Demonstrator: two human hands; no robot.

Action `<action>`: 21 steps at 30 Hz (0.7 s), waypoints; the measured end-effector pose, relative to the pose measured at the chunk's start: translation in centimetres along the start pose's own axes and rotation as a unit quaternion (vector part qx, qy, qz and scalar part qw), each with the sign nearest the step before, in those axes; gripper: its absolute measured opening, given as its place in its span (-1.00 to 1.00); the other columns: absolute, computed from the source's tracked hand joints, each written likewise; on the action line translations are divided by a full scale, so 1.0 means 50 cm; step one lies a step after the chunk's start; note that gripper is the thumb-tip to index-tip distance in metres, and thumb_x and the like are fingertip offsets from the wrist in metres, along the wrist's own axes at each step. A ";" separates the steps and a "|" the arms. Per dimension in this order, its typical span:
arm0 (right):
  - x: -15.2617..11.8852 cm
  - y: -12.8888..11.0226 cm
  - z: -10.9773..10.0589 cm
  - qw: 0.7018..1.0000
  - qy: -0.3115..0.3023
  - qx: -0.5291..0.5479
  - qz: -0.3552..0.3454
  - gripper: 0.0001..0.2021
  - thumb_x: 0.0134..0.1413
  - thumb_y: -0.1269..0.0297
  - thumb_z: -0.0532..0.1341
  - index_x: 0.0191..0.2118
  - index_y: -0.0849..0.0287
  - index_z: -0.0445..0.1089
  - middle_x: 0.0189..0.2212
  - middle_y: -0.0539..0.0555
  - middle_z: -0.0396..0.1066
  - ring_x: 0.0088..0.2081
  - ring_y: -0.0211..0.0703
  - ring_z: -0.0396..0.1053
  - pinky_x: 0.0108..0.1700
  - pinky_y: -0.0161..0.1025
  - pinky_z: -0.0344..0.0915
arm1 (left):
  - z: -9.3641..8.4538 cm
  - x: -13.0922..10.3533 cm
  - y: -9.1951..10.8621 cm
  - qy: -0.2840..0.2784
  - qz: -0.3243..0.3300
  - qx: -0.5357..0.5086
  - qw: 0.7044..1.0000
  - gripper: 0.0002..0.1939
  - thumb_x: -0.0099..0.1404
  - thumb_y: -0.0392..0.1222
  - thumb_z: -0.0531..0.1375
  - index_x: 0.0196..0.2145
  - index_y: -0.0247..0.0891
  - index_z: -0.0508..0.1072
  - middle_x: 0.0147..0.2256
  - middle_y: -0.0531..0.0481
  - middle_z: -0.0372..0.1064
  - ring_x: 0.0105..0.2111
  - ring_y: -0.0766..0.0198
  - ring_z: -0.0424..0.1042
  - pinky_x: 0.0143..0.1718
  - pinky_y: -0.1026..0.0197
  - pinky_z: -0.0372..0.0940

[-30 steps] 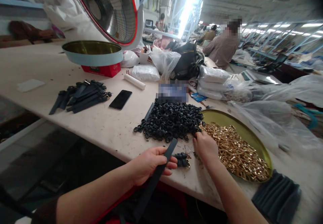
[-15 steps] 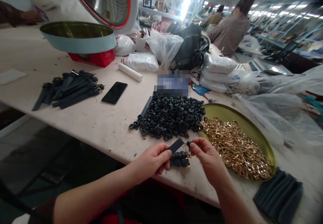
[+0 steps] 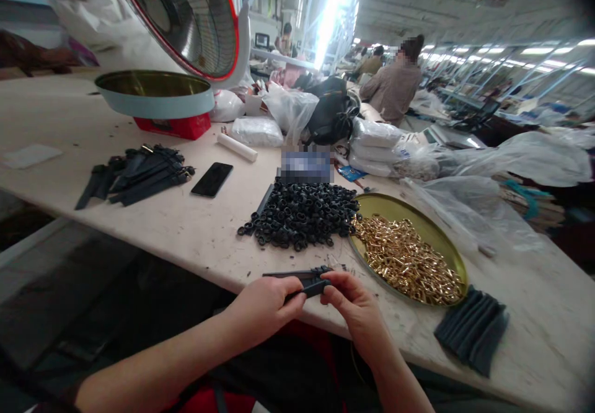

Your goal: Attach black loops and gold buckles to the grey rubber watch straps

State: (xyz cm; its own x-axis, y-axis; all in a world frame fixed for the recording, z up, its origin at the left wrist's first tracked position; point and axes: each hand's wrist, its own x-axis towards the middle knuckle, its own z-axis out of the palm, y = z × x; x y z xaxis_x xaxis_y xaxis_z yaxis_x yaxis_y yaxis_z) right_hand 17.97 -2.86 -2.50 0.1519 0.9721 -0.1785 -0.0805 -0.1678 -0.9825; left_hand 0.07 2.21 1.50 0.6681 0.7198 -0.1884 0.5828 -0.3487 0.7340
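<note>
My left hand (image 3: 269,301) is closed on a short dark strap (image 3: 315,288), near the table's front edge. At the strap's right end, my right hand (image 3: 356,304) pinches with thumb and fingertips; a small loop there cannot be made out. Just behind the fingers lie more dark straps (image 3: 283,274), partly hidden. Beyond them is a heap of small black loops (image 3: 302,214). Right of the heap, a round gold-coloured tray (image 3: 453,248) carries a pile of shiny gold metal pieces (image 3: 409,261).
Dark strips (image 3: 471,329) lie stacked at the right. To the left are a pile of straps with buckles (image 3: 139,174), a phone (image 3: 212,179), a white roll (image 3: 237,147), an oval tin (image 3: 155,104) on a red box (image 3: 174,126), and a fan (image 3: 186,16). Plastic bags (image 3: 288,109) line the back.
My right hand has moved left and brought the small black loop to the strap's end. The strap now lies flatter between my hands. The view has tilted up and shifted right.
</note>
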 end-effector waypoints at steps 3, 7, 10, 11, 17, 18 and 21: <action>-0.022 -0.003 0.003 0.999 -0.028 -0.019 0.004 -0.73 -0.18 0.12 0.30 -0.35 0.17 0.40 -0.57 -0.05 0.33 -0.48 -0.28 0.27 -0.39 -0.32 0.21 | -0.009 -0.017 0.007 -0.034 0.007 0.059 0.998 -0.74 0.25 -0.13 -0.05 -0.44 -0.23 0.38 -0.52 0.06 0.33 -0.52 0.32 0.28 -0.51 0.34 0.02; -0.042 -0.005 0.016 0.999 -0.041 -0.001 0.030 -0.73 -0.20 0.11 0.31 -0.36 0.17 0.40 -0.57 -0.06 0.33 -0.48 -0.31 0.25 -0.40 -0.34 0.19 | -0.006 -0.030 0.011 -0.039 -0.006 0.071 0.997 -0.72 0.27 -0.10 -0.07 -0.43 -0.23 0.36 -0.50 0.03 0.35 -0.49 0.27 0.31 -0.50 0.31 0.04; -0.047 -0.009 0.026 0.998 -0.036 0.030 0.037 -0.72 -0.23 0.11 0.32 -0.39 0.18 0.37 -0.59 -0.08 0.33 -0.50 -0.32 0.25 -0.40 -0.35 0.20 | 0.003 -0.036 0.009 -0.008 -0.015 -0.003 1.000 -0.67 0.32 -0.04 -0.15 -0.19 -0.24 0.30 -0.39 -0.01 0.39 -0.38 0.23 0.36 -0.39 0.29 0.13; -0.046 -0.009 0.027 0.998 -0.037 0.038 0.039 -0.72 -0.24 0.12 0.33 -0.39 0.18 0.37 -0.59 -0.08 0.33 -0.50 -0.32 0.26 -0.40 -0.35 0.20 | 0.005 -0.037 0.007 0.000 -0.014 -0.023 1.000 -0.64 0.32 -0.03 -0.17 -0.13 -0.25 0.27 -0.35 -0.02 0.40 -0.35 0.22 0.36 -0.36 0.28 0.15; -0.027 -0.008 0.026 0.997 -0.038 0.052 0.048 -0.71 -0.22 0.12 0.32 -0.37 0.19 0.37 -0.61 -0.08 0.33 -0.52 -0.33 0.27 -0.39 -0.33 0.22 | 0.003 -0.035 -0.006 -0.026 -0.007 -0.035 0.999 -0.62 0.30 0.01 -0.14 -0.26 -0.26 0.35 -0.39 -0.02 0.39 -0.38 0.23 0.34 -0.34 0.28 0.17; -0.022 -0.007 0.029 0.997 -0.041 0.054 0.048 -0.71 -0.22 0.11 0.32 -0.37 0.19 0.37 -0.62 -0.09 0.33 -0.52 -0.33 0.27 -0.38 -0.33 0.22 | 0.002 -0.033 -0.007 -0.026 -0.009 -0.042 0.999 -0.62 0.30 0.01 -0.14 -0.26 -0.26 0.35 -0.39 -0.02 0.39 -0.38 0.23 0.34 -0.33 0.28 0.17; -0.012 0.001 0.052 0.992 -0.069 0.072 0.076 -0.69 -0.23 0.12 0.33 -0.37 0.19 0.34 -0.61 -0.09 0.33 -0.53 -0.33 0.27 -0.40 -0.33 0.22 | 0.008 -0.020 -0.011 0.002 -0.021 -0.080 0.997 -0.60 0.30 0.02 -0.13 -0.08 -0.25 0.27 -0.28 -0.06 0.40 -0.30 0.19 0.35 -0.25 0.24 0.18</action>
State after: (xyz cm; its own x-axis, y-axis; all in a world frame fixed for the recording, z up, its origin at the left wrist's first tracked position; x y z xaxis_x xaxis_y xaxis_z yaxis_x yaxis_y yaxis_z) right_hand 15.29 -3.04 -2.29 -0.0081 0.9519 -0.3063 -0.2345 -0.2995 -0.9248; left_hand -0.74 1.43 1.02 0.6426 0.7341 -0.2194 0.5295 -0.2185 0.8197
